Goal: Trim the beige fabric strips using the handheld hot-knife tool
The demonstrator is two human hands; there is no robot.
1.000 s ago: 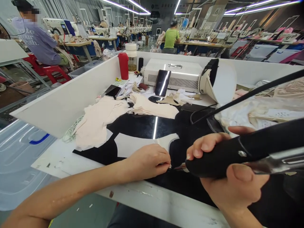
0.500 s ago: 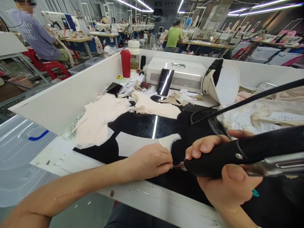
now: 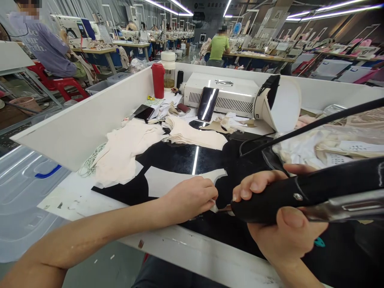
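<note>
My right hand (image 3: pixel 279 212) is wrapped around a thick black handheld tool (image 3: pixel 315 188) with a metal lever along its side. The tool's thin metal tip (image 3: pixel 224 209) points left, close to the fingertips of my left hand (image 3: pixel 192 197). My left hand's fingers are pinched together, with a pale edge of the off-white cut fabric piece (image 3: pixel 162 182) showing just below them. This piece lies flat on the black sheet (image 3: pixel 120 192). Where exactly the tip meets the fabric is too small to make out.
Pale pink cut pieces lie in a loose pile (image 3: pixel 123 148) and a neat stack (image 3: pixel 195 136). Behind are a phone (image 3: pixel 207 104), white vented box (image 3: pixel 222 94), red bottle (image 3: pixel 158 80) and white cone-shaped lamp (image 3: pixel 289 104). A black cable (image 3: pixel 315 124) crosses above the tool.
My left hand has lifted and shifted slightly, and a pale fabric edge now shows under its fingertips beside the tool tip. My right hand keeps its grip on the tool.
</note>
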